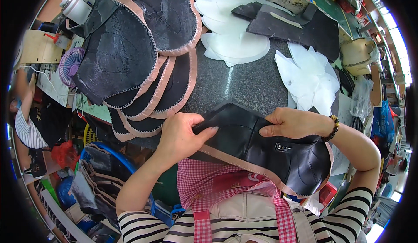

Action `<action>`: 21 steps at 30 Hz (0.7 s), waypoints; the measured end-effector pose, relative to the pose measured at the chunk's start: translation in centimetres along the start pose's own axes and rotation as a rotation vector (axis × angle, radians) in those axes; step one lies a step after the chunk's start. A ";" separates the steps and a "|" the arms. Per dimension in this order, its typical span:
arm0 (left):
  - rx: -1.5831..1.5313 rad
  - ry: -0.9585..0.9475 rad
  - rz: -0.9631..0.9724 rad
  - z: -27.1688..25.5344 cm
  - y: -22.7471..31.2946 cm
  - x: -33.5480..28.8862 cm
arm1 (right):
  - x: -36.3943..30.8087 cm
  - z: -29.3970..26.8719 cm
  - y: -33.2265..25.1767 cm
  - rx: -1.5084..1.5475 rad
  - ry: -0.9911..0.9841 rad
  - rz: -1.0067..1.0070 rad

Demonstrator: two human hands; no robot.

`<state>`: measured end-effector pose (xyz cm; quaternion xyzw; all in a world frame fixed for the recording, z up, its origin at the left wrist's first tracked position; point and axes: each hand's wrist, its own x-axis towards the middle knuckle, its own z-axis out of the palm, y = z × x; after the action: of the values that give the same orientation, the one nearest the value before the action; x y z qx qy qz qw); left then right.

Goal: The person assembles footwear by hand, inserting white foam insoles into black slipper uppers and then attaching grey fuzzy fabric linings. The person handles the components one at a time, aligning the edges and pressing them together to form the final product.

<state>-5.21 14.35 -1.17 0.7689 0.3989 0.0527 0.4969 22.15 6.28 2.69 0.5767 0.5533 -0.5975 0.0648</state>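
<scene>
Leather piece (261, 143) on the stone table (244, 84), right in front of me; lined stack (139, 64) behind-left of it, foam cutouts (305, 75) behind-right.

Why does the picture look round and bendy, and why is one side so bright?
In the head view the fisheye lens bends straight edges near the rim and leaves black corners; the windows at upper right glare white; the granite table shows a pale light streak; the hands and the black leather piece look sharp.
</scene>
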 end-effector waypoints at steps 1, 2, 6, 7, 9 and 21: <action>0.094 0.026 0.011 0.1 0.6 0.1 | 0.1 -0.1 -0.2 -0.049 0.011 0.006; 0.187 0.051 0.022 0.2 1.0 0.0 | 0.3 -0.2 -0.6 -0.099 0.022 0.012; 0.481 0.141 0.052 0.7 2.1 -0.9 | 1.1 -0.1 -1.2 -0.209 0.033 -0.006; 0.495 0.238 0.122 1.2 1.9 -1.5 | 1.2 -0.1 -1.1 -0.224 0.028 -0.008; 0.560 0.409 0.222 1.5 1.6 -2.2 | 1.1 -0.1 -1.3 -0.236 0.032 0.009; -0.519 -0.356 0.161 -0.5 3.6 -4.4 | -7.3 4.0 -3.0 -0.372 0.478 -0.371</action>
<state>-6.43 11.06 3.36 0.6429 0.2169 0.0567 0.7324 19.98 0.40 8.87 0.5682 0.7475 -0.3365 -0.0724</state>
